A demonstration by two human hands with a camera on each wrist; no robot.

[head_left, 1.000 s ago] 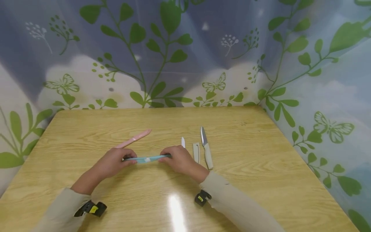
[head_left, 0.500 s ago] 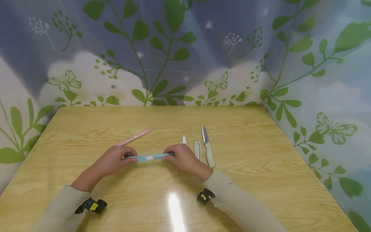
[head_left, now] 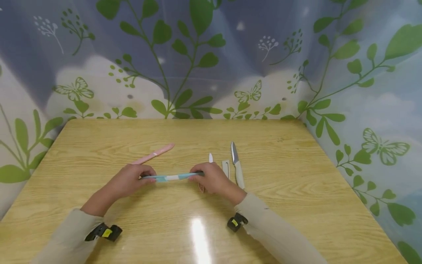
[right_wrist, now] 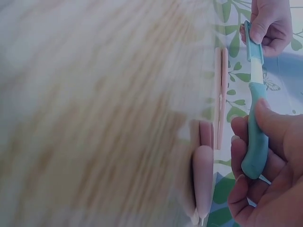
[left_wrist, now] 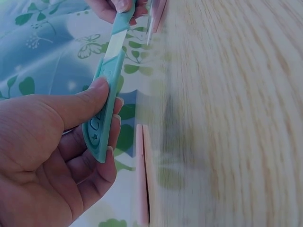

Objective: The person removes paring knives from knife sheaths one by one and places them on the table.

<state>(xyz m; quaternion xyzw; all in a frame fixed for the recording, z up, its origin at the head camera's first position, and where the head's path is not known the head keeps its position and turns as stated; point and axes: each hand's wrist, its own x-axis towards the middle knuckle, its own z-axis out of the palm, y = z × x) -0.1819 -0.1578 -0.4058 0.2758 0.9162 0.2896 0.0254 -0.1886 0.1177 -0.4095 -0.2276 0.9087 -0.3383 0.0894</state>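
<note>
The left hand (head_left: 132,180) is pinching the turquoise sheath (left_wrist: 100,127); the right hand (head_left: 211,179) is gripping the turquoise handle (right_wrist: 256,142), pale blade (left_wrist: 116,45) showing between them.

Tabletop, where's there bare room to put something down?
Free: the tabletop right of the beige knife, and left of the pink knife. Crowded: around the right hand, with the beige sheath and white blade close by.

Wood-grain table (head_left: 283,209); glare streak (head_left: 200,240) at near middle. On it: pink sheathed knife (head_left: 153,154), left, slanting; right of centre, small white blade (head_left: 210,157), lower part hidden; then beige sheath (head_left: 225,168); furthest right, beige-handled knife (head_left: 239,174), bare blade pointing far. Brownish-pink item (head_left: 202,188), nearer, partly hidden.
</note>
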